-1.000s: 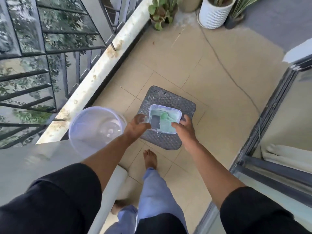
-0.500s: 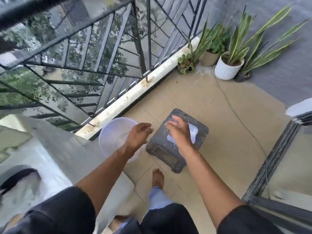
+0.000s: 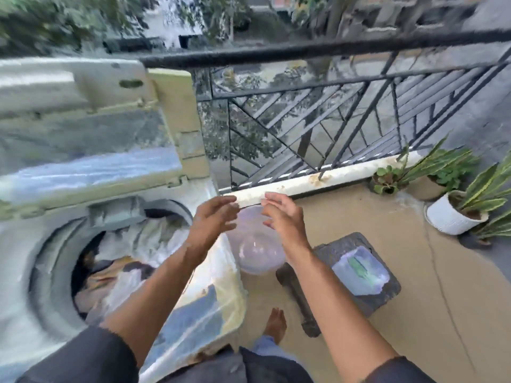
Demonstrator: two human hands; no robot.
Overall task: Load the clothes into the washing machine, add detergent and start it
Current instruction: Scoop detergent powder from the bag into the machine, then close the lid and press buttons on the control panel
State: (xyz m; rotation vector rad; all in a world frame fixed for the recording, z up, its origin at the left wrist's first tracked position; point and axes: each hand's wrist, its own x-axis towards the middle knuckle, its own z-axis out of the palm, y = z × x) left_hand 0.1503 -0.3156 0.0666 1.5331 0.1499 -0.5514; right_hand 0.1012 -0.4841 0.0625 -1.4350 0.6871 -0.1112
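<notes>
While both hands hovered empty, fingers loosely spread, washing machine [image 3: 41, 272] drum with clothes [image 3: 130, 244] sat lower-left; left hand [image 3: 213, 219] nearer, right hand [image 3: 282, 217] further out.

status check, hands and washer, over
Left hand and right hand open, empty. White top-load washing machine open, crumpled clothes inside. Nothing blocking.

Home balcony: tiled floor [image 3: 414, 313], iron railing [image 3: 318, 111], potted plants [image 3: 456, 205], top-loading washing machine [image 3: 36, 272], street trees beyond.
</notes>
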